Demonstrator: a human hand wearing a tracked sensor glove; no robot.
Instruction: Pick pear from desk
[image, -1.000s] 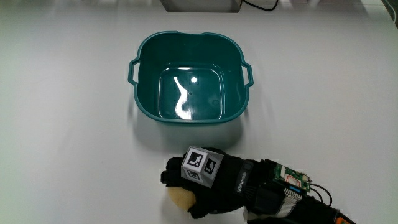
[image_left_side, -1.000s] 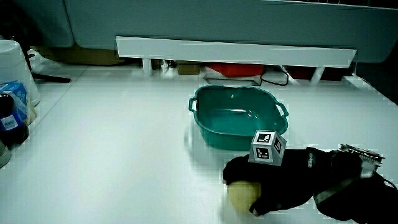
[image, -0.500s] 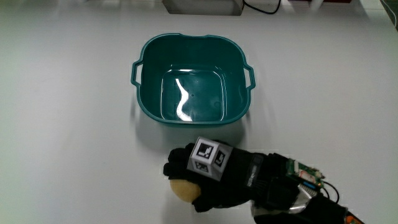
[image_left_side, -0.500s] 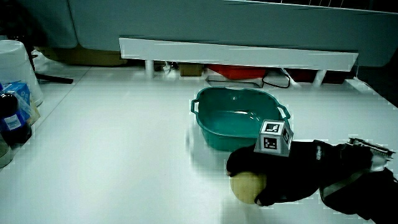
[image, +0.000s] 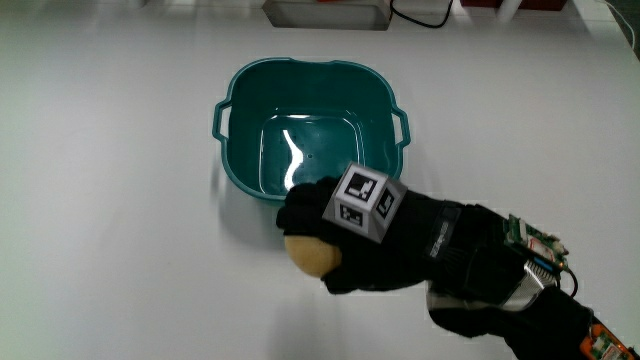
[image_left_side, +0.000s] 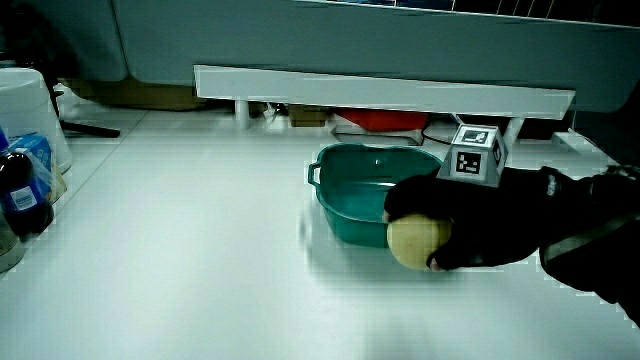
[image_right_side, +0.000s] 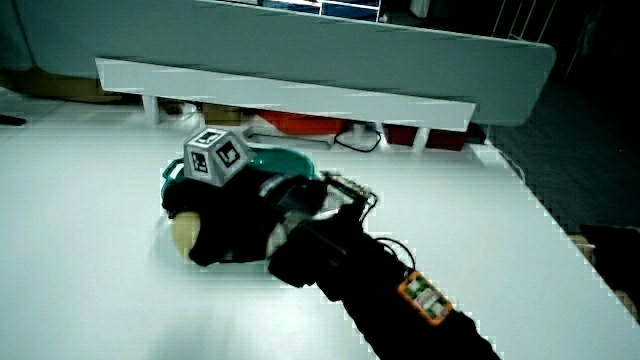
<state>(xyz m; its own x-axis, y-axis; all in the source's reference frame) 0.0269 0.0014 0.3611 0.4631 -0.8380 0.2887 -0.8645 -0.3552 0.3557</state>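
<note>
Pear (image: 310, 254) in hand (image: 375, 240) beside basin (image: 232, 165)

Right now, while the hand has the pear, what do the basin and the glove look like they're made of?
The basin looks like molded plastic: uniform teal, glossy, with bright glare streaks on its floor and handles formed into the rim. The glove on the hand looks like matte black fabric, possibly knit or synthetic; it shows no shine. The pear it grips looks smooth and pale yellow; real or plastic, I cannot tell.

Bright table, basin (image: 305, 165) glare, seemingly dim surroundings
</note>
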